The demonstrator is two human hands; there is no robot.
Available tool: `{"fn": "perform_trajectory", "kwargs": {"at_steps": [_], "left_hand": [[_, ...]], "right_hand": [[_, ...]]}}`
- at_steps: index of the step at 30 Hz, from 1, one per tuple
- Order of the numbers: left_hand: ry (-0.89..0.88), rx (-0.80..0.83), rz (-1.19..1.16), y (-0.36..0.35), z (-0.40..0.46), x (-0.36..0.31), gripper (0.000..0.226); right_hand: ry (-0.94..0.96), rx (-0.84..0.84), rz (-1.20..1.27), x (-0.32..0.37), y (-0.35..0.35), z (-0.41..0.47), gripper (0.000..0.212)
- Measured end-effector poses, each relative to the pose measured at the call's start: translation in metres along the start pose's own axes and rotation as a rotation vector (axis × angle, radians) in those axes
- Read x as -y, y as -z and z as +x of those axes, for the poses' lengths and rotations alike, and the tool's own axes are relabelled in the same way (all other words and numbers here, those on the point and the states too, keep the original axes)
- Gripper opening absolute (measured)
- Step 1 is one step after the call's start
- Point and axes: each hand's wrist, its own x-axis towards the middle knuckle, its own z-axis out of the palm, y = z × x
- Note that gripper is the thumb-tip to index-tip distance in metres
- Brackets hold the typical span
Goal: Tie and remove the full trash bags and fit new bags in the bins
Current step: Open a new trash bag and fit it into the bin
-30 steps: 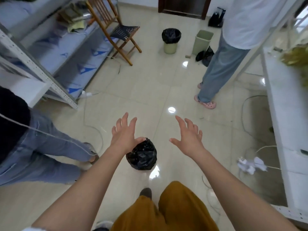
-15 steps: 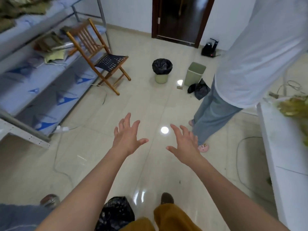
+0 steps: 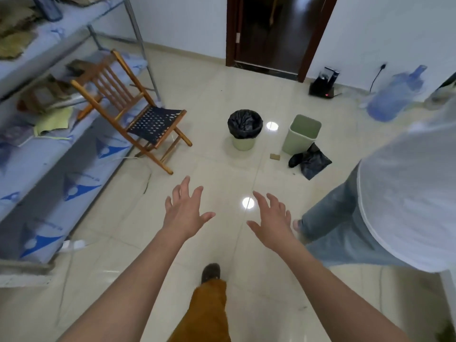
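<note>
A round pale green bin (image 3: 243, 143) lined with a black bag (image 3: 244, 123) stands on the floor ahead. To its right is a square green bin (image 3: 301, 137) with no bag in it, and a loose black bag (image 3: 312, 161) lies at its foot. My left hand (image 3: 185, 211) and my right hand (image 3: 272, 217) are stretched out in front of me over the tiles, fingers spread, holding nothing. Both hands are well short of the bins.
A wooden folding chair (image 3: 134, 112) stands left of the bins beside a metal bunk frame (image 3: 37, 134). A person in a white shirt and jeans (image 3: 385, 208) stands close on the right. A blue water jug (image 3: 392, 95), a dark doorway (image 3: 276, 30) and a small cardboard scrap (image 3: 274, 157) lie beyond.
The view has lifted and moved forward; the tied black bag on the floor near my feet has dropped out of sight. The bins now look nearer. My hands stay spread and hold nothing.
</note>
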Motion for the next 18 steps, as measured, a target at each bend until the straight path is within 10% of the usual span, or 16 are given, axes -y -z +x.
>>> {"fn": "perform_trajectory", "kwargs": {"at_steps": [18], "left_hand": [[-0.257,0.114,0.085,0.080,0.461,-0.164,0.075]], "right_hand": [[-0.265,-0.095,0.126,-0.064,0.165,0.388,0.073]]}}
